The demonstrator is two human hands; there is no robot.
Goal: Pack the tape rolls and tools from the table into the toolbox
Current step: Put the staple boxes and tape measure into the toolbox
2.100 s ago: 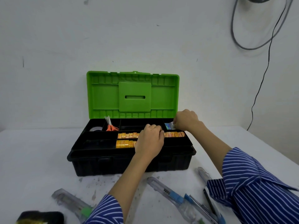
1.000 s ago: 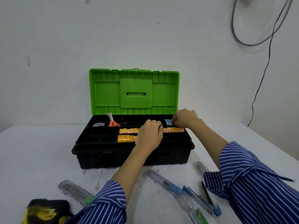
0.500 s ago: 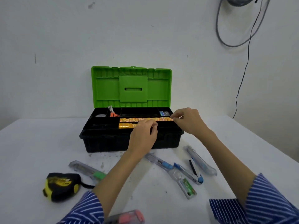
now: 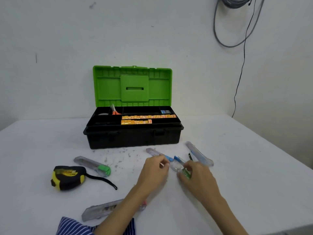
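My left hand [image 4: 155, 168] and right hand [image 4: 194, 175] curl around clear utility knives [image 4: 176, 165] on the table [image 4: 237, 167], before the open toolbox [image 4: 133, 133]; exact grip unclear.

The toolbox [image 4: 132, 136] is black with a green lid [image 4: 133, 85] standing open. Inside lie two rows of yellow tape rolls [image 4: 147, 117] and orange scissors [image 4: 115, 111]. On the worktop [image 4: 245, 167] lie a yellow and black tape measure [image 4: 66, 177], a clear knife with a green end [image 4: 92, 165], another clear knife [image 4: 101, 209] near the front, and a bunch of clear and blue knives [image 4: 198, 153].
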